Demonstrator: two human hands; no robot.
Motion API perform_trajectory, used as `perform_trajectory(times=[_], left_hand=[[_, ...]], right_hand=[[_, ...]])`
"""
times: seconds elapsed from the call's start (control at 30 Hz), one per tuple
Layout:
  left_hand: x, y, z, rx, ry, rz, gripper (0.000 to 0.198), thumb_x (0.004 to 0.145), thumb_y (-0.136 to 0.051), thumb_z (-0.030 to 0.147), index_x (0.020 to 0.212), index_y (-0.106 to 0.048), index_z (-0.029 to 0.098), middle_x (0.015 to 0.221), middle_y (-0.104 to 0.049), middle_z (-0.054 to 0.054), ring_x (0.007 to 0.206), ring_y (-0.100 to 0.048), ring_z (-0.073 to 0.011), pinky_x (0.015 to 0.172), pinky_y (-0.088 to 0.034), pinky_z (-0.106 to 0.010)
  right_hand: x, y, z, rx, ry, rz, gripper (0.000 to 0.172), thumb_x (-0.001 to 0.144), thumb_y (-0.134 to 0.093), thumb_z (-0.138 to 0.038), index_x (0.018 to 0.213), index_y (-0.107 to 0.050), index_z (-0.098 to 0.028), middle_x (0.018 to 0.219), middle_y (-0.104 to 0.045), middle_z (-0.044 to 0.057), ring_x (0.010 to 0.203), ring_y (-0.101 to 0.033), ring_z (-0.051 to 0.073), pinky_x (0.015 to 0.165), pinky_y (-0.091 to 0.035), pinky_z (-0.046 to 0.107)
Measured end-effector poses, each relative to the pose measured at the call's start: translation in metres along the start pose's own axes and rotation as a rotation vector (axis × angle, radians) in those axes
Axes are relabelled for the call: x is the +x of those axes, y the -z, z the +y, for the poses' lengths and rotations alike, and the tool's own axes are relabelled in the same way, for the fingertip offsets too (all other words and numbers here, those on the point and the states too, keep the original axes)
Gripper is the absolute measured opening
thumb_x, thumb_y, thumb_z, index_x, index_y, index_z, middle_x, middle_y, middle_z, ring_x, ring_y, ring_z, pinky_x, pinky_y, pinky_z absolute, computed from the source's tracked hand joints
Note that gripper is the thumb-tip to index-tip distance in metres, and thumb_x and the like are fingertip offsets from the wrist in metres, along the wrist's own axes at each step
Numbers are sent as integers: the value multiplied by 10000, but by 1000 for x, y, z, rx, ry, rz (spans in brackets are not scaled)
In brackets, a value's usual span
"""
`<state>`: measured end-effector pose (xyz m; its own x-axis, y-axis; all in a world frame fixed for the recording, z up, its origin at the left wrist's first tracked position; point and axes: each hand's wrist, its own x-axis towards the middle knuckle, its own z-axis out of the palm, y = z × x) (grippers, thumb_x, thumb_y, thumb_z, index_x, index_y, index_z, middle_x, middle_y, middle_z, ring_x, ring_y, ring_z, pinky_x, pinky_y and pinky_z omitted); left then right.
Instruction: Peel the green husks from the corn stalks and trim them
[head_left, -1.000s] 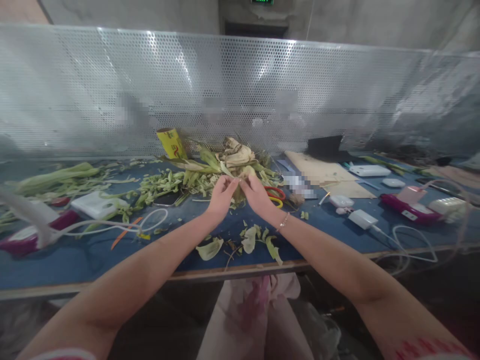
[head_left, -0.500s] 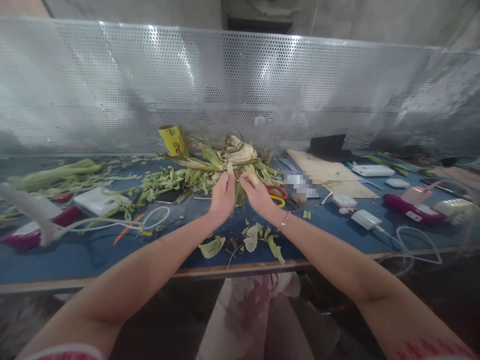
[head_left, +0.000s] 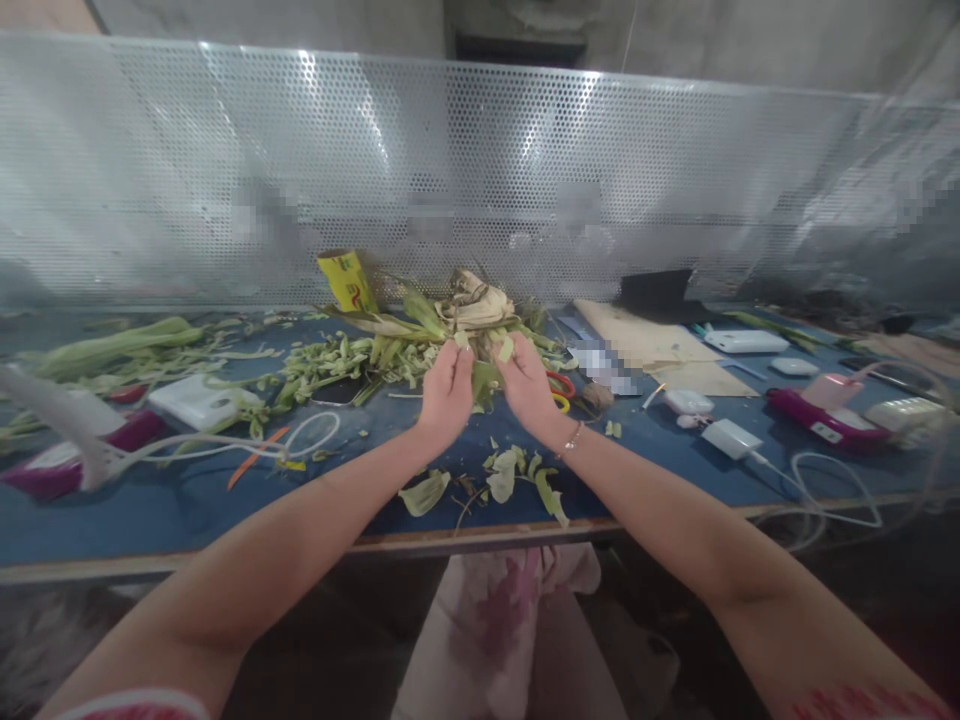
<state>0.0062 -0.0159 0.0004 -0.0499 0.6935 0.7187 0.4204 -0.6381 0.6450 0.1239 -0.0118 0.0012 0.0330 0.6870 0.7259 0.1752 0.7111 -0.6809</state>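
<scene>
My left hand [head_left: 447, 388] is closed, thumb against fingers, with a pale green piece of corn husk [head_left: 462, 340] at its fingertips. Just to its right, my right hand [head_left: 528, 384] pinches another light green husk piece [head_left: 506, 348]. A narrow gap separates the two hands; whether the pieces join is not visible. Beyond them lies a heap of dry and green husks [head_left: 480, 306]. Many small folded or knotted green husk pieces [head_left: 324, 368] are piled to the left. Scissors [head_left: 561, 384] with red and yellow handles lie partly hidden behind my right hand.
Husk scraps [head_left: 504, 478] lie near the table's front edge. A yellow container [head_left: 348, 281] stands at the back by a perforated metal screen [head_left: 480, 150]. White power banks [head_left: 201, 402], purple power strips [head_left: 829, 420], looping cables [head_left: 840, 490] and cardboard [head_left: 645, 335] occupy both sides.
My hands have moved slightly apart, the right one shifting right. A light green piece now shows at the right fingertips, and the scissors are more covered.
</scene>
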Motion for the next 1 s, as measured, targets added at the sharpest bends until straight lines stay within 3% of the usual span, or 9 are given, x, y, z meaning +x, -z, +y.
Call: perform_trajectory(times=[0.33, 0.5, 0.6, 0.73, 1.0], left_hand=[[2, -1, -3, -47, 56, 43, 298, 873, -364, 401, 655, -365, 198, 606, -405, 13, 593, -408, -106, 609, -356, -262], [6, 1, -3, -57, 30, 39, 283, 859, -389, 408, 662, -382, 205, 611, -417, 4, 605, -416, -118, 617, -365, -268], [6, 1, -6, 5, 20, -22, 260, 860, -387, 382, 670, -380, 206, 585, -405, 13, 558, -396, -115, 571, -335, -263], [3, -2, -8, 46, 33, -97, 207, 862, -396, 335, 704, -385, 202, 562, -402, 25, 525, -388, -106, 539, -298, -251], [2, -3, -2, 25, 48, -36, 258, 852, -432, 342, 651, -356, 198, 554, -378, 31, 520, -363, -99, 542, -289, -251]], right_hand=[[-4, 0, 0, 34, -57, 98, 208, 860, -400, -360, 716, -403, -210, 708, -427, -5, 673, -413, 129, 672, -402, 286], [-3, 4, 4, -7, -117, 16, 196, 873, -374, -383, 774, -415, -219, 678, -426, -6, 630, -420, 134, 616, -401, 288], [-1, 8, 7, -120, -74, -81, 137, 875, -362, -324, 806, -422, -223, 662, -438, -7, 612, -428, 145, 600, -385, 294], [1, 7, 10, -279, 22, -94, 110, 862, -337, -241, 770, -395, -220, 709, -462, 15, 679, -448, 168, 659, -367, 315], [-3, 0, 6, -232, 51, -23, 120, 865, -343, -266, 805, -435, -218, 741, -487, 19, 747, -466, 173, 711, -377, 313]])
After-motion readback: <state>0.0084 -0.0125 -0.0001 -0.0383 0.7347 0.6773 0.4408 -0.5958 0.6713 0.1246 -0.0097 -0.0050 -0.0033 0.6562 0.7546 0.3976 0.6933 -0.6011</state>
